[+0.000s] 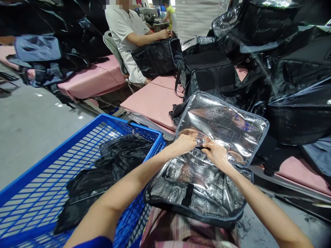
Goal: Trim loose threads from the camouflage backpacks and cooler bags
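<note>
An insulated bag with a shiny silver lining and dark outer edges lies open on my lap. Its silver-lined lid is folded back, away from me, against the pink surface. Both hands are at the inner fold where lid and body meet. The fingers of my left hand are closed there; what they pinch is hidden. Just beside it, my right hand pinches a short black strip at the fold. A black strap lies across the lining on the near side.
At the left stands a blue plastic crate holding dark folded bags. Pink-covered tables run across the middle. Black bags are piled at the right. Opposite sits a person in white, handling another dark bag.
</note>
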`<control>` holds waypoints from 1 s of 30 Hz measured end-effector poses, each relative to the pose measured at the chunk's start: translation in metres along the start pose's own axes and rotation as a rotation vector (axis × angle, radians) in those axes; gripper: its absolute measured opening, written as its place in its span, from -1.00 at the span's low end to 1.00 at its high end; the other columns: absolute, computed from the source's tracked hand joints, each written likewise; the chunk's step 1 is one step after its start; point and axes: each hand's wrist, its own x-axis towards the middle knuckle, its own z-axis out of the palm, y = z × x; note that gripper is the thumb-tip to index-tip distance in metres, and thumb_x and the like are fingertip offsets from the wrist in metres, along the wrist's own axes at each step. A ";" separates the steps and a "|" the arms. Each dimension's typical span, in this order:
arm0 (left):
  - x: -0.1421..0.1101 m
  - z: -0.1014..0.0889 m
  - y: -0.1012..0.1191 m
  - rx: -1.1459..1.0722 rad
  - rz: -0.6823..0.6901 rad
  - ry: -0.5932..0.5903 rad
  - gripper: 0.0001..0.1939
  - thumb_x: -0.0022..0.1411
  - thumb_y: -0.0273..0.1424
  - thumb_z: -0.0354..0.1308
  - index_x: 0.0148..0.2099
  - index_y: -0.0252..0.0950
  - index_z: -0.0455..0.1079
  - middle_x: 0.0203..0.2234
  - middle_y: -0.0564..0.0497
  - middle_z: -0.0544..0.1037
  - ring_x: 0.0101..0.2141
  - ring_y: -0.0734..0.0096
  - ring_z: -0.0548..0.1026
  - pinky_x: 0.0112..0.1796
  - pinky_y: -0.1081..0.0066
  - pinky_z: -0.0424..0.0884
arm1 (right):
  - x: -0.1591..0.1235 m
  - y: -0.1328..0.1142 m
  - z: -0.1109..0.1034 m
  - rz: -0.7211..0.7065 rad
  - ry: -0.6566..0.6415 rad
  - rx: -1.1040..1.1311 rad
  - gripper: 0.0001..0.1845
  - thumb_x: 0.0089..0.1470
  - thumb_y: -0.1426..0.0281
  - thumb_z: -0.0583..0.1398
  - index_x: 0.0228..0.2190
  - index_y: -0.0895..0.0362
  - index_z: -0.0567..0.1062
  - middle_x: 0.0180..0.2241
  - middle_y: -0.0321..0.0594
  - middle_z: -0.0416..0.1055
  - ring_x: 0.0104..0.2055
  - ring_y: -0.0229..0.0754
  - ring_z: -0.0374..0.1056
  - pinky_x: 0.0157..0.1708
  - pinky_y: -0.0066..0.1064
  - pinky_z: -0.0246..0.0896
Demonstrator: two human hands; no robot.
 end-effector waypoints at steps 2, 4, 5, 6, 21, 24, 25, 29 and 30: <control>-0.004 0.001 0.002 0.017 0.020 -0.009 -0.79 0.19 -0.52 -0.06 -0.33 -0.37 0.41 -0.44 -0.11 0.49 -0.37 0.39 0.43 -0.40 0.44 0.28 | 0.001 -0.002 0.002 -0.006 -0.009 0.007 -0.82 0.01 0.27 0.18 -0.30 -0.03 0.53 -0.27 -0.29 0.48 -0.27 -0.15 0.37 -0.42 -0.40 0.07; -0.007 0.001 0.005 0.040 0.024 -0.019 -0.78 0.21 -0.52 -0.10 -0.30 -0.37 0.38 -0.42 -0.12 0.48 -0.36 0.38 0.43 -0.40 0.45 0.28 | 0.002 -0.003 0.004 -0.014 -0.015 0.017 -0.83 0.01 0.29 0.18 -0.30 -0.03 0.53 -0.27 -0.29 0.48 -0.27 -0.15 0.37 -0.41 -0.41 0.07; -0.008 0.001 0.007 0.048 0.018 -0.023 -0.79 0.22 -0.52 -0.10 -0.30 -0.37 0.37 -0.41 -0.12 0.48 -0.35 0.38 0.43 -0.41 0.45 0.28 | 0.003 -0.004 0.005 -0.017 -0.018 0.023 -0.84 0.00 0.30 0.19 -0.32 -0.03 0.53 -0.27 -0.29 0.48 -0.26 -0.16 0.37 -0.41 -0.41 0.07; -0.008 0.000 0.009 0.052 0.005 -0.028 -0.79 0.23 -0.52 -0.10 -0.30 -0.37 0.37 -0.41 -0.12 0.48 -0.36 0.37 0.43 -0.41 0.45 0.27 | 0.004 -0.005 0.005 -0.017 -0.020 0.029 -0.85 0.00 0.30 0.19 -0.33 -0.03 0.53 -0.29 -0.30 0.48 -0.26 -0.16 0.37 -0.41 -0.42 0.07; -0.013 0.023 0.046 -1.453 -1.037 0.054 -0.55 0.12 -0.09 0.00 -0.49 -0.41 0.36 -0.73 0.01 0.40 -0.67 0.47 0.40 -0.67 0.54 0.15 | -0.057 0.054 -0.005 -0.273 0.108 -0.330 -0.73 -0.08 0.65 0.03 -0.41 0.13 0.44 -0.38 -0.23 0.45 -0.44 -0.26 0.29 -0.55 -0.44 -0.08; -0.018 0.003 0.056 -1.375 -0.890 0.218 -0.54 0.13 -0.13 0.00 -0.62 -0.37 0.34 -0.75 0.00 0.39 -0.62 0.48 0.40 -0.60 0.53 0.21 | -0.069 0.048 -0.029 -0.410 0.301 -0.371 -0.71 0.02 0.61 -0.02 -0.44 0.13 0.45 -0.50 -0.23 0.41 -0.49 -0.28 0.24 -0.52 -0.42 -0.04; -0.022 -0.006 0.059 -1.327 -0.793 0.276 -0.52 0.12 -0.12 0.00 -0.65 -0.37 0.35 -0.73 -0.03 0.42 -0.57 0.46 0.43 -0.53 0.51 0.26 | -0.075 0.046 -0.041 -0.473 0.393 -0.384 -0.71 0.06 0.58 -0.03 -0.40 0.13 0.46 -0.50 -0.22 0.41 -0.49 -0.28 0.23 -0.50 -0.42 -0.02; -0.036 -0.022 0.065 -1.133 -0.586 0.416 -0.54 0.06 -0.07 0.05 -0.65 -0.33 0.41 -0.64 -0.01 0.51 -0.46 0.33 0.47 -0.37 0.42 0.36 | -0.091 0.043 -0.072 -0.659 0.679 -0.445 -0.78 0.11 0.51 0.04 -0.26 0.10 0.45 -0.42 -0.22 0.46 -0.47 -0.31 0.23 -0.48 -0.42 0.01; -0.036 -0.017 0.065 -1.133 -0.604 0.411 -0.54 0.04 -0.06 0.07 -0.66 -0.33 0.41 -0.65 -0.01 0.51 -0.46 0.32 0.47 -0.37 0.41 0.36 | -0.092 0.045 -0.071 -0.657 0.694 -0.461 -0.79 0.10 0.53 0.06 -0.28 0.09 0.45 -0.43 -0.24 0.47 -0.48 -0.33 0.23 -0.49 -0.42 0.01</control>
